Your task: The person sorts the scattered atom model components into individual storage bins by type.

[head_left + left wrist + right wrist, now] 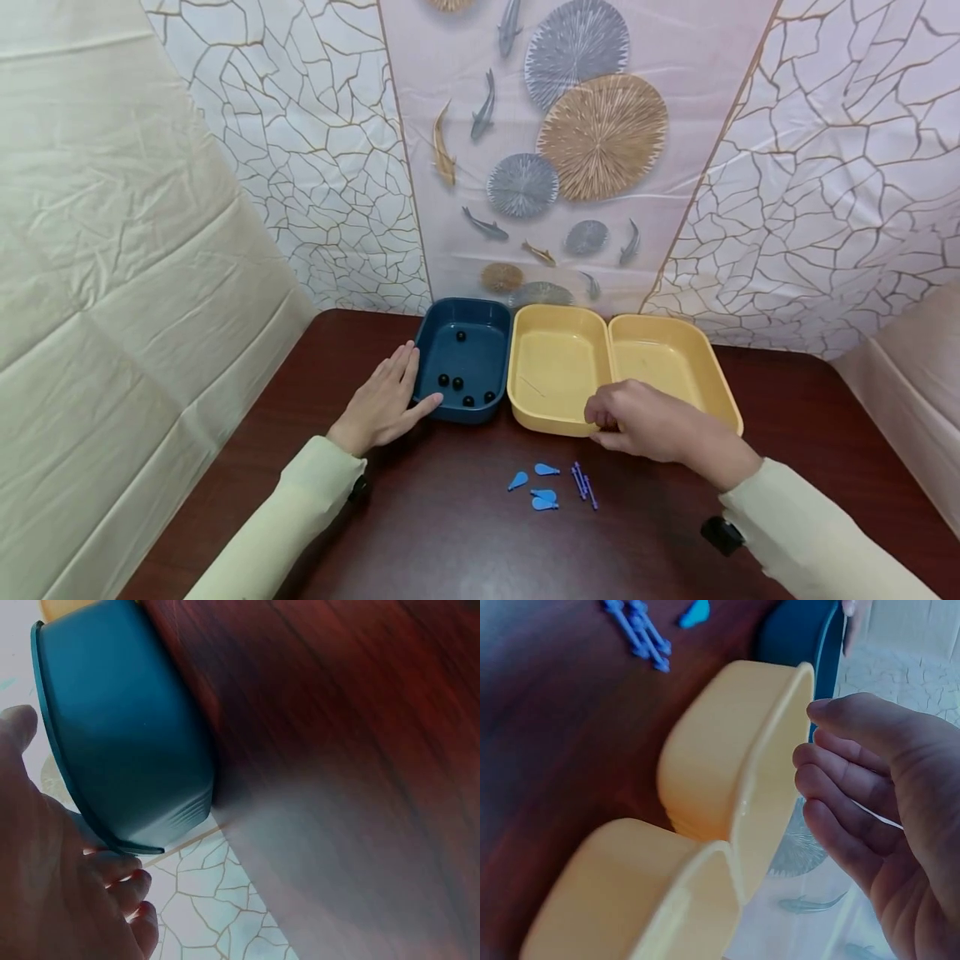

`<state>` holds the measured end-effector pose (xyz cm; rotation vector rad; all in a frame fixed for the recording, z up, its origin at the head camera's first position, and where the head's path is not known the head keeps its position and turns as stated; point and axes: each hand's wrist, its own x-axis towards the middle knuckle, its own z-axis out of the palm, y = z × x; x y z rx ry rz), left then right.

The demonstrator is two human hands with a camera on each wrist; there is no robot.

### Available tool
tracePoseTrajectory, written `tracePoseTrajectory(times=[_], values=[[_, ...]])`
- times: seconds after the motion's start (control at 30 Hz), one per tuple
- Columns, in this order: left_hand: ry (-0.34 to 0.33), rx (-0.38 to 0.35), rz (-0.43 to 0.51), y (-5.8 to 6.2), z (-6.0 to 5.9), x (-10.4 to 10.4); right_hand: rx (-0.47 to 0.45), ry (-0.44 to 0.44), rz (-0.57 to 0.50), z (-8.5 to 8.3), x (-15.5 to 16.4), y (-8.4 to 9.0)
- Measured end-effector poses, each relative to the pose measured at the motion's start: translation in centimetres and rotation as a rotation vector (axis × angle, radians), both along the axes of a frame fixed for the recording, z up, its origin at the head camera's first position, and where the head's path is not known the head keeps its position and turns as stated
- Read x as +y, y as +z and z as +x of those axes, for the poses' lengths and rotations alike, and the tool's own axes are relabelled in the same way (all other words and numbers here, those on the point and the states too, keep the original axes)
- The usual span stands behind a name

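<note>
My left hand lies with straight, spread fingers along the left rim of a dark blue tray. Several small black balls sit inside that tray. Over the near right corner of the middle yellow tray hovers my right hand, its fingers loosely bent. The right wrist view shows nothing between thumb and fingers, which are beside the tray's rim. A thin pale strand lies in the middle tray. Nearer me on the table are several blue teardrop-shaped pieces and purple sticks with knobbed ends.
Another yellow tray stands against the middle one on the right, partly behind my right forearm. All the trays line the back of the dark wooden table. A patterned curtain hangs right behind them.
</note>
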<state>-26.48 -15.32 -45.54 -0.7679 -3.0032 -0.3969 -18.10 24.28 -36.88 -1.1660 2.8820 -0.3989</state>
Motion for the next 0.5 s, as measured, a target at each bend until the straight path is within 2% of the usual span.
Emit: tracePoseTrajectory(times=[0.27,0.5], values=[[0.011,-0.012,-0.010,-0.4,-0.2,0.1,-0.025,-0.004,-0.056,2.0,1.0,-2.4],[-0.002,-0.015,0.007,-0.4,-0.3,0.3,-0.090,-0.034,-0.093,3.7,1.1,-5.0]])
